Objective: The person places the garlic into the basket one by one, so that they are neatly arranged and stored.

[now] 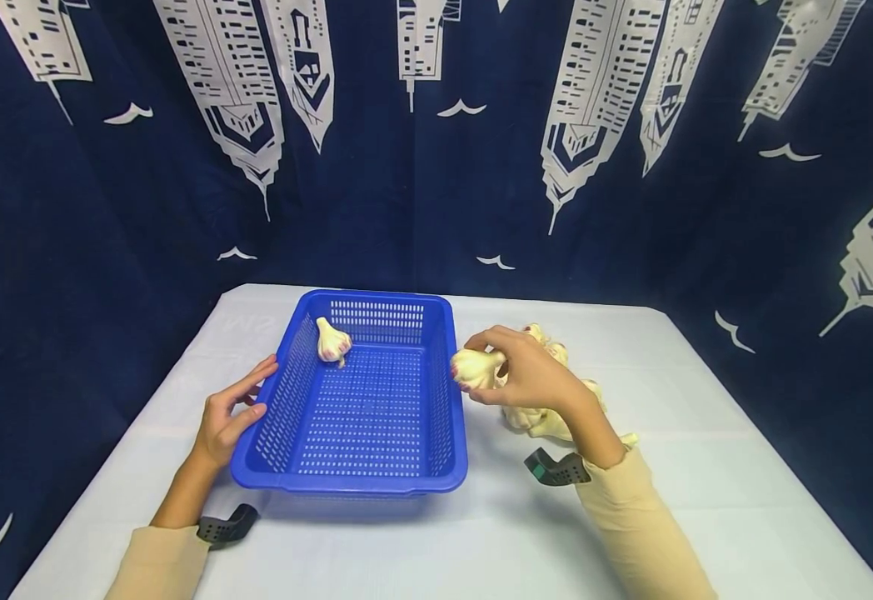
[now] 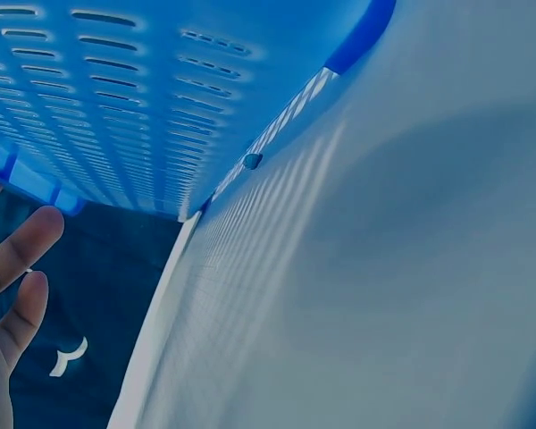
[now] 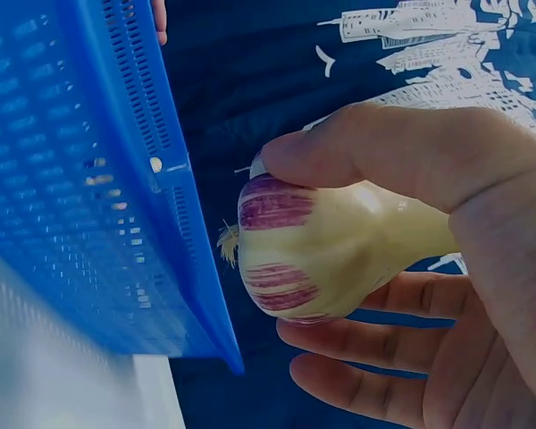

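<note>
A blue plastic basket (image 1: 365, 483) with slotted walls stands on the table. Inside it, near the far left corner, lies one garlic bulb (image 1: 333, 342). My left hand (image 1: 230, 412) is at the basket's left side, its fingertips and thumb against the rim and its fingers loosely extended. In the left wrist view, two fingers (image 2: 27, 246) of that hand hang free below the rim. Just beyond the basket's right rim, my right hand (image 1: 530, 371) holds another garlic bulb (image 3: 295, 246) between thumb and fingers. Its purple-streaked root end faces the basket.
A pile of several garlic bulbs (image 1: 552, 423) lies on the white table (image 1: 676, 450) right of the basket, partly hidden by the right hand and forearm. A dark blue cloth (image 1: 414, 200) with white building prints hangs behind the table. Both wrists wear black bands (image 1: 560, 469).
</note>
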`<control>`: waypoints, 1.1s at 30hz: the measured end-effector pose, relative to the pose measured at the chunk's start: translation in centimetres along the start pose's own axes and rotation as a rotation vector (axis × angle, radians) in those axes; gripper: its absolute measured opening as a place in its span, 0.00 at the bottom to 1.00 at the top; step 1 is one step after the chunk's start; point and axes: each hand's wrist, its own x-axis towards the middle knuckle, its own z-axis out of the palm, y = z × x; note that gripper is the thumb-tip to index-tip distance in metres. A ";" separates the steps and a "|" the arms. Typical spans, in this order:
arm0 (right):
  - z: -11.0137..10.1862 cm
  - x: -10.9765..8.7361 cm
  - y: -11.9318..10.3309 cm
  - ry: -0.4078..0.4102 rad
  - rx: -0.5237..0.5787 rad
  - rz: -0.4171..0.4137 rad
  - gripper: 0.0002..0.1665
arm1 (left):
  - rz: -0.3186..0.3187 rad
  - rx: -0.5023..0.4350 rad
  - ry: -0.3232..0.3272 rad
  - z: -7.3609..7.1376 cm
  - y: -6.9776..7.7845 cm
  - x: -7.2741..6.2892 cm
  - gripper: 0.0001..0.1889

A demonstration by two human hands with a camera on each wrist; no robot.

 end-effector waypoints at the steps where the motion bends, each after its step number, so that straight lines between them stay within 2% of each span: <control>1: 0.1 0.2 0.0 -0.004 0.008 0.001 0.30 | 0.004 0.002 -0.001 0.0 0.0 0.0 0.27; 13: 1.8 2.6 -0.3 -0.010 0.005 -0.040 0.30 | 0.009 0.000 0.059 0.4 -0.4 0.0 0.27; 27: 2.9 5.3 -0.2 -0.034 0.093 -0.020 0.25 | 0.001 0.006 0.061 0.3 -0.4 0.0 0.27; 33: 3.2 6.4 -0.1 -0.075 0.078 -0.011 0.25 | -0.005 0.006 0.062 0.3 -0.5 -0.1 0.27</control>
